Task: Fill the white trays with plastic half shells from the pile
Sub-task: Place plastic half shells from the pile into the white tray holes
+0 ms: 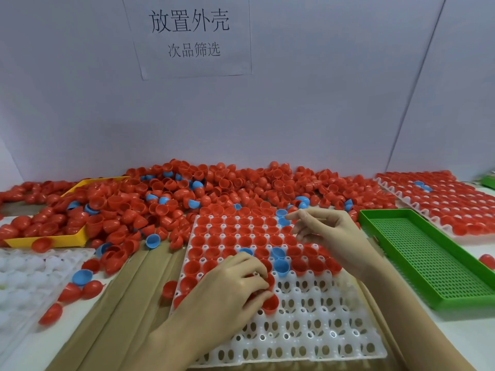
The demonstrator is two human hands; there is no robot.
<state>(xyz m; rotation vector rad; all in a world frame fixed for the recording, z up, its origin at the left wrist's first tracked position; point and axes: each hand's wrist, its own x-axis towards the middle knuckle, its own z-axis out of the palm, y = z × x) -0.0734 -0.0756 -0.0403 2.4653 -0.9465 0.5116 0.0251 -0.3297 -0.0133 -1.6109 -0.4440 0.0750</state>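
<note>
Left hand [235,283] curls around red half shells [270,303], apparently several, over the white tray [308,333] at the table's near edge; right hand [325,231] hovers loosely open, holding nothing.

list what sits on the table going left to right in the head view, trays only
Empty white plastic cavity tray → yellow plastic tray half buried in red half shells → centre white cavity tray, partly filled → green perforated plastic tray → filled white cavity tray at far right.
</note>
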